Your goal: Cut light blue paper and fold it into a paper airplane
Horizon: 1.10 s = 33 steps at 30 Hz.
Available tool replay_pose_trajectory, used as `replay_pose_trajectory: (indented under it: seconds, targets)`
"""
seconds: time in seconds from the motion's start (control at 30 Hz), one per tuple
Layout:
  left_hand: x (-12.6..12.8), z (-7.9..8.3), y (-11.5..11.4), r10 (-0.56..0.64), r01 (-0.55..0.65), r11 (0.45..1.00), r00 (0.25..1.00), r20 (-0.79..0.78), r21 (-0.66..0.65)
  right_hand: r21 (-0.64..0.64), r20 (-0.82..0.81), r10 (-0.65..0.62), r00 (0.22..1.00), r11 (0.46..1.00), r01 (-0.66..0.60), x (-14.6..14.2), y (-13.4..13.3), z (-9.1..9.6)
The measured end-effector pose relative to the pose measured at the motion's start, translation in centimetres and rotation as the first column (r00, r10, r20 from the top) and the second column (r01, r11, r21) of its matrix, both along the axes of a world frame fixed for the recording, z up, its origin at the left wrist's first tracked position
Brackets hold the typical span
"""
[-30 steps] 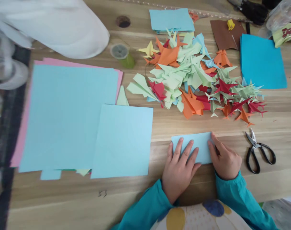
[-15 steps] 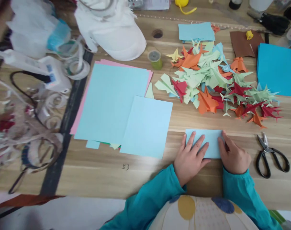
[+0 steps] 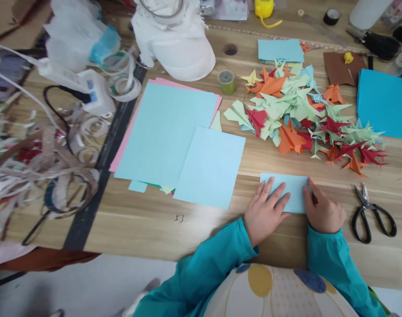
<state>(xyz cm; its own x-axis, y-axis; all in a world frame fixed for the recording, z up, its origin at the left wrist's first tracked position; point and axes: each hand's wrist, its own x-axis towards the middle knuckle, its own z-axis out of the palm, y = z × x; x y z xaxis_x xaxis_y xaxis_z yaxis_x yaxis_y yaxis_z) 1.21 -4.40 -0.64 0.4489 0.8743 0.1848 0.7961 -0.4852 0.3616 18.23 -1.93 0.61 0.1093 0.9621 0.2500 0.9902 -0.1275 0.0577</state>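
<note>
A small light blue sheet of paper, apparently folded, lies flat on the table in front of me. My left hand rests on its left part with the fingers spread. At the paper's right edge, my right hand pinches the sheet between thumb and forefinger, its other fingers curled under. Black-handled scissors lie to the right with their blades a little apart. Left of my hands is a larger light blue sheet, overlapping a stack of pale blue and pink paper.
Beyond my hands spreads a pile of folded paper planes in green, orange and red. Bright blue sheets lie at the far right. A white cap and a green spool stand at the back. Tangled ribbons cover the left.
The whole view has shifted, so the table's things appear farther right on the left side. Both hands keep the same place on the small paper.
</note>
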Motion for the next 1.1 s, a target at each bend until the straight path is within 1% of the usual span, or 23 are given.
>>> replay_pose_trajectory:
  seconds: [0.37,0.47,0.63,0.77,0.87,1.0,1.1]
  targets:
    - [-0.1,0.2,0.1,-0.001,0.001,1.000,1.000,0.018,-0.004,0.013,0.011,0.019,1.000,1.000,-0.019,0.0,0.0,0.0]
    - [-0.1,0.2,0.2,0.004,-0.003,1.000,1.000,0.031,-0.021,0.001,0.011,0.023,1.000,1.000,-0.023,0.1,0.1,0.0]
    - [0.0,0.5,0.3,0.028,-0.026,0.999,0.998,0.057,-0.038,-0.018,-0.015,-0.006,1.000,1.000,0.006,-0.1,0.1,0.0]
    - [0.1,0.8,0.4,0.045,-0.042,0.998,0.996,0.074,-0.035,-0.069,-0.008,-0.026,1.000,0.997,0.025,-0.5,0.0,0.4]
    - [0.1,0.8,0.5,0.044,-0.044,0.999,0.996,0.083,-0.005,-0.105,-0.003,0.014,1.000,0.994,-0.015,-0.8,-0.2,0.7]
    - [0.1,0.3,0.5,0.029,-0.034,0.998,0.996,0.082,0.060,-0.135,-0.018,0.134,0.991,0.982,-0.135,-0.7,-0.3,1.0]
    - [0.1,-0.3,0.6,0.011,-0.019,0.996,0.996,0.086,0.085,-0.239,-0.017,0.163,0.987,0.957,-0.162,-0.2,-0.1,1.4]
